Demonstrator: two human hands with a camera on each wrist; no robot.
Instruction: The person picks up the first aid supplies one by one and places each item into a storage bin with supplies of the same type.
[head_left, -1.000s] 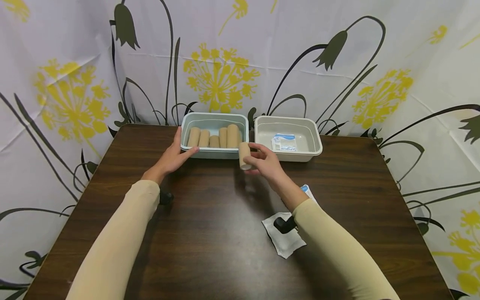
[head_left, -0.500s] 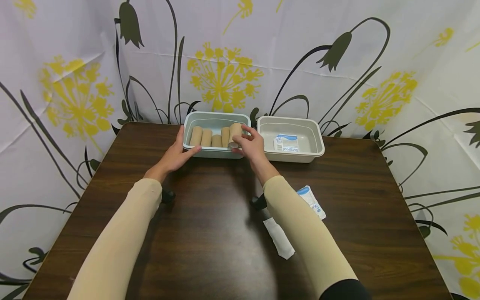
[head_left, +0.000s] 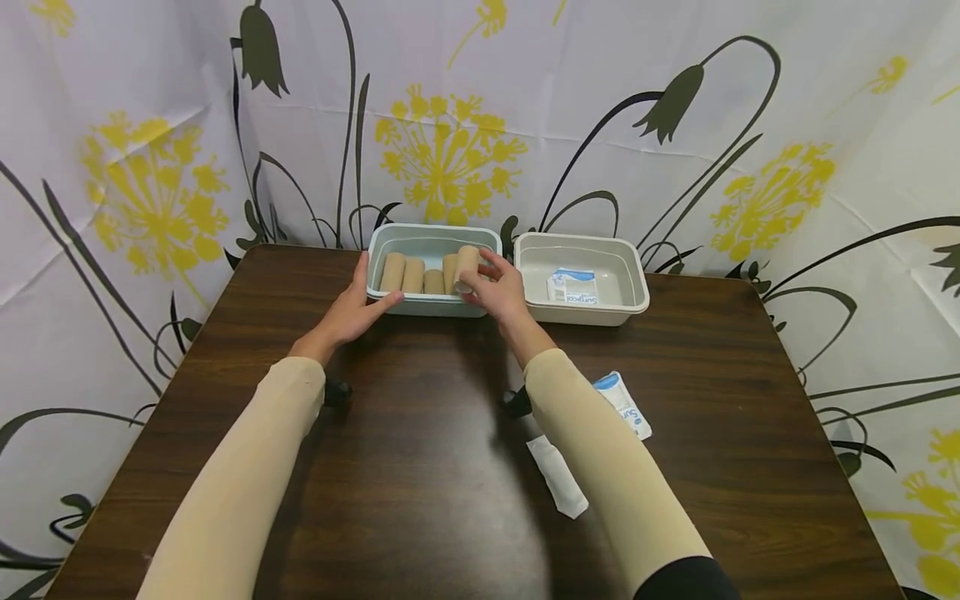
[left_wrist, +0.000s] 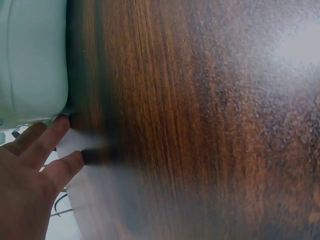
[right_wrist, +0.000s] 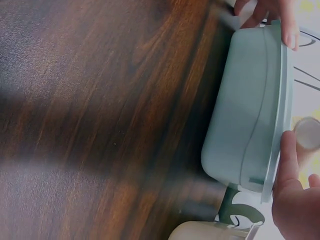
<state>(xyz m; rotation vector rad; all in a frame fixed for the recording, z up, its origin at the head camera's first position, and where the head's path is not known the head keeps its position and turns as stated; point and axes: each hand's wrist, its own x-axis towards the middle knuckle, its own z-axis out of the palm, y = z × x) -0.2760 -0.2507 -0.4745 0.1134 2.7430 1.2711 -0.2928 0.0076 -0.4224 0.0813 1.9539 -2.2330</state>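
A tan cylindrical roll (head_left: 467, 262) is held in my right hand (head_left: 501, 292), over the right end of a light blue plastic bin (head_left: 427, 308). Its pale round end (right_wrist: 308, 133) shows in the right wrist view, just past the bin's rim. Several more tan rolls (head_left: 392, 272) lean side by side inside the bin; the held one covers part of that row. My left hand (head_left: 347, 312) spreads along the bin's left corner, thumb by the front rim and fingers at the side. In the left wrist view those fingers (left_wrist: 47, 142) reach to the bin's lower corner.
Right of the blue bin stands an off-white bin (head_left: 592, 314) with a white and blue packet (head_left: 572, 285) inside. Another such packet (head_left: 626, 407) and a white wrapped piece (head_left: 558, 477) lie on the brown table (head_left: 405, 467) around my right forearm. A flowered curtain (head_left: 300, 125) hangs behind.
My right hand has carried the roll left from in front of the gap between the bins to above the blue bin, tilting it lately. My left hand has stayed at the bin's corner.
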